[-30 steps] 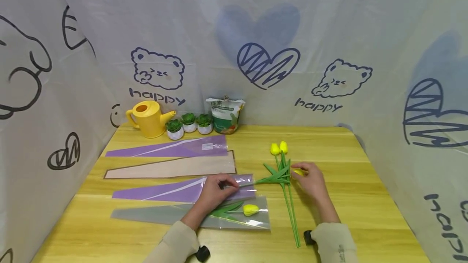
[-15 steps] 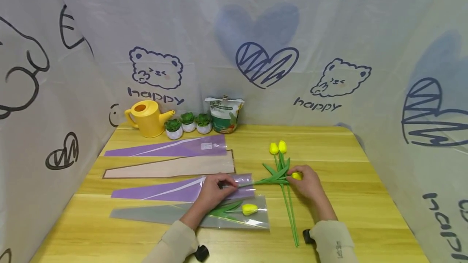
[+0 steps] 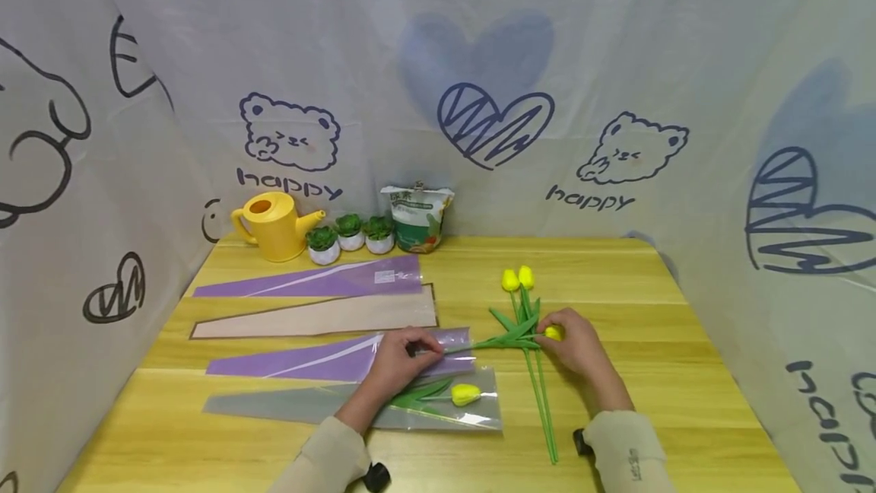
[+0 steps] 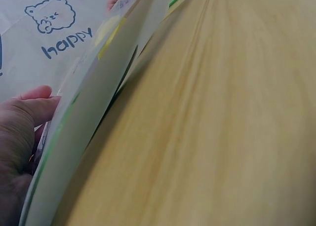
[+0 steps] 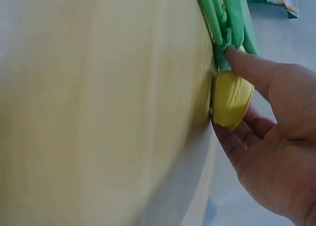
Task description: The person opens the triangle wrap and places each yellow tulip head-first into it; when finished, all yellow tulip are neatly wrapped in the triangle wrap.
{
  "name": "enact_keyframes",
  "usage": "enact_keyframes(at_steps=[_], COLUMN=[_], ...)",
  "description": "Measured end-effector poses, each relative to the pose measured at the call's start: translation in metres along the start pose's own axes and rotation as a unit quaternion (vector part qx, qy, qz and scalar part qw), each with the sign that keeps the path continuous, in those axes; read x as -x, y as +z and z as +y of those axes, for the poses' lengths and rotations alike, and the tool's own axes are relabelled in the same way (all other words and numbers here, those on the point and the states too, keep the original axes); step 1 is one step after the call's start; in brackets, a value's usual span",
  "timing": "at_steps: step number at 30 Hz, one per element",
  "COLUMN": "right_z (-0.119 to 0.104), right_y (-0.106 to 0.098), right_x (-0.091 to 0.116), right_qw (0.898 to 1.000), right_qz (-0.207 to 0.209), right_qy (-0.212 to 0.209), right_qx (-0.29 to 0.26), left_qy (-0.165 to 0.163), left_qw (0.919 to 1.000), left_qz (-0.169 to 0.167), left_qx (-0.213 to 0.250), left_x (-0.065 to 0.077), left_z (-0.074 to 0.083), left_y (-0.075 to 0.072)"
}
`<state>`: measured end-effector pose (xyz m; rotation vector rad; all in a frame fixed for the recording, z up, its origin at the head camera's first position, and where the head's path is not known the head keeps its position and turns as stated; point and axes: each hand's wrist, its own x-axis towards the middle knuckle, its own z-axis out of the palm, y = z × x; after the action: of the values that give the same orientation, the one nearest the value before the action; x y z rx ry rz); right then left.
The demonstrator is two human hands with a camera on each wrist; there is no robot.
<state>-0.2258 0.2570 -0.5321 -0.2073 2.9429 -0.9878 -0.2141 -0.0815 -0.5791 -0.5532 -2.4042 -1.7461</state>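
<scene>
A yellow artificial tulip lies crosswise, its head to the right, over the stems of two more yellow tulips. My right hand pinches it just below the bloom, the thumb on the green stem in the right wrist view. At the other end, my left hand pinches the stem over the right part of a purple flower sleeve. Beneath that hand's wrist lies a clear grey sleeve with another yellow tulip in it. In the left wrist view the sleeve edge covers much of the hand.
Farther back lie a beige sleeve and a second purple sleeve. Along the back edge stand a yellow watering can, several small potted succulents and a green-and-white bag. Printed cloth walls the table.
My right hand's fingers have moved a little left and come together on the tulip below its bloom. The left hand keeps its pinch on the stem.
</scene>
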Motion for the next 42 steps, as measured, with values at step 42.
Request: enact_keyframes(at_steps=[42], right_z=[-0.033], right_y=[-0.003], right_x=[0.016], right_qw=[0.998], right_qz=[-0.052], right_qy=[-0.040], right_qx=[-0.018], left_qy=[0.063], left_qw=[0.9976], left_qz=[0.010], left_qx=[-0.028], left_x=[0.004], left_z=[0.000], left_y=[-0.006])
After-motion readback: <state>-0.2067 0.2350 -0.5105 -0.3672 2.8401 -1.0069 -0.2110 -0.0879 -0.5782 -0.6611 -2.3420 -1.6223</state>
